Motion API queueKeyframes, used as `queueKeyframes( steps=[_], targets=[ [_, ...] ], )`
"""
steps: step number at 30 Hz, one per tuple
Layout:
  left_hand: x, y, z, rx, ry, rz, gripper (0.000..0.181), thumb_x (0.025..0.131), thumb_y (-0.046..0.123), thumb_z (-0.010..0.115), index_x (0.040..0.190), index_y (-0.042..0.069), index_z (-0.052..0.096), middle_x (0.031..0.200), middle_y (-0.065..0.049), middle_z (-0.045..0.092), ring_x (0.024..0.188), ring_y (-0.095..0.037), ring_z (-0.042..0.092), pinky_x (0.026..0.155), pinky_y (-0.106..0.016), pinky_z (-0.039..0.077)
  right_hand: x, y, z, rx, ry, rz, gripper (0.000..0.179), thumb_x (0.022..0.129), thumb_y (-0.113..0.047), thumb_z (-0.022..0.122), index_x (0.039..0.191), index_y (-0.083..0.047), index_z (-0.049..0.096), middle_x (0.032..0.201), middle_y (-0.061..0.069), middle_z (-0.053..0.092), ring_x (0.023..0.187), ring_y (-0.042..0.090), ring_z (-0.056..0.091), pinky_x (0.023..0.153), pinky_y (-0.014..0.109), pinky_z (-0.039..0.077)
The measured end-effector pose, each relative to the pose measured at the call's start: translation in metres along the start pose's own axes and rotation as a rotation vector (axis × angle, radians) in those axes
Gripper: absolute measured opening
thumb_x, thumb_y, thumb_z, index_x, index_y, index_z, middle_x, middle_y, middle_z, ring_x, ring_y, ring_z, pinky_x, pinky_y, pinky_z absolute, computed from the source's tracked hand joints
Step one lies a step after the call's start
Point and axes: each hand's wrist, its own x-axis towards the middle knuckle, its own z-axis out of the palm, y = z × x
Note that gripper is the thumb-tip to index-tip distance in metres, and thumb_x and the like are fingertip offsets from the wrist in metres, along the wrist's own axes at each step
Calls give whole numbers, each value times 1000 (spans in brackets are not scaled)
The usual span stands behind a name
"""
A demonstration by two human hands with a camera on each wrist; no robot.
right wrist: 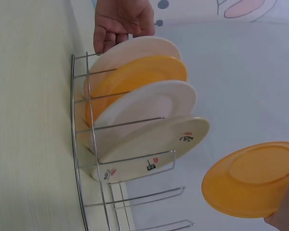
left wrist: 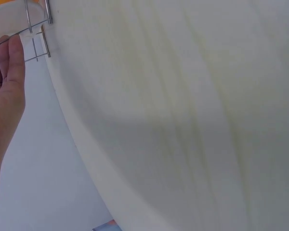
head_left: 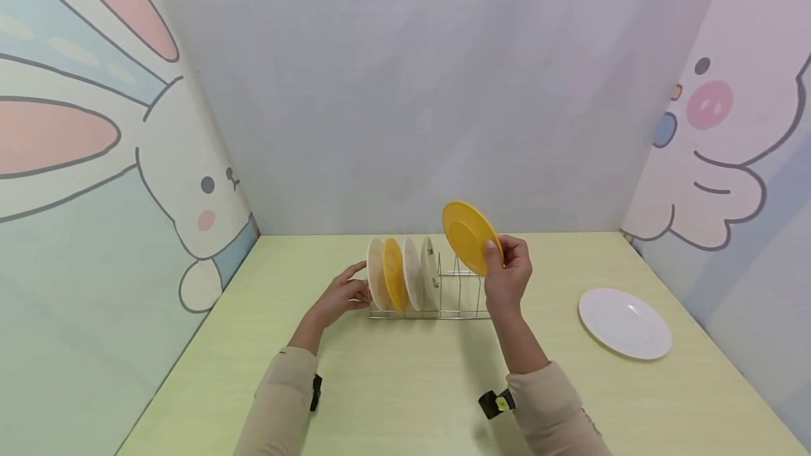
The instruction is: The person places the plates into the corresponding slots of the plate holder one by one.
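A yellow plate (head_left: 467,234) is pinched at its edge by my right hand (head_left: 509,276), thumb on one face, held tilted above the right part of a wire dish rack (head_left: 450,315). Four slots aside, the rack's left part holds several upright plates: a white plate (head_left: 376,274) at the left end, a yellow plate (head_left: 394,274), another white plate (head_left: 412,274) and a cream plate with small printed marks (right wrist: 159,149). My left hand (head_left: 345,295) touches the rack's left end, its fingers against the wire in the left wrist view.
A white plate (head_left: 624,322) lies flat on the pale wood-grain table (head_left: 393,393) at the right. A grey-white wall (head_left: 412,104) stands behind the rack, with cartoon-printed panels (head_left: 95,245) on both sides.
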Motion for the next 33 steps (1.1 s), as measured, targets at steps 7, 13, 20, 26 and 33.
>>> queueKeyframes(
  steps=[7,13,20,26,33],
  targets=[
    [0,-2,1,-6,21,2,55,94,9,47,145,17,30,91,-15,61,82,-25,59,81,-42,50,-11,9,15,-13,-12,50,24,89,-2,60,102,14,47,90,9,55,86,23,57,71,31,53],
    [0,-4,3,-23,13,0,55,94,8,47,145,15,29,90,-13,61,81,-24,59,80,-42,50,-26,1,25,-78,-18,59,19,90,2,56,101,15,46,91,10,51,85,22,54,73,38,51],
    [0,-5,0,-16,-3,-4,55,94,10,48,146,16,29,93,-14,61,84,-25,59,82,-42,50,-38,2,28,-151,-17,69,15,90,2,55,98,12,48,90,11,51,81,18,51,71,41,51],
    [-1,-4,-4,5,-34,2,53,97,14,48,146,19,28,97,-16,60,89,-27,59,84,-42,48,-46,8,25,-175,-80,65,12,88,4,57,96,11,51,91,16,53,81,20,52,68,29,51],
    [-3,-1,-4,15,-51,8,55,97,17,49,147,18,26,97,-15,60,93,-32,57,85,-44,48,-52,13,20,-189,-137,72,13,87,7,57,99,12,54,92,21,55,82,22,52,66,20,48]
  ],
)
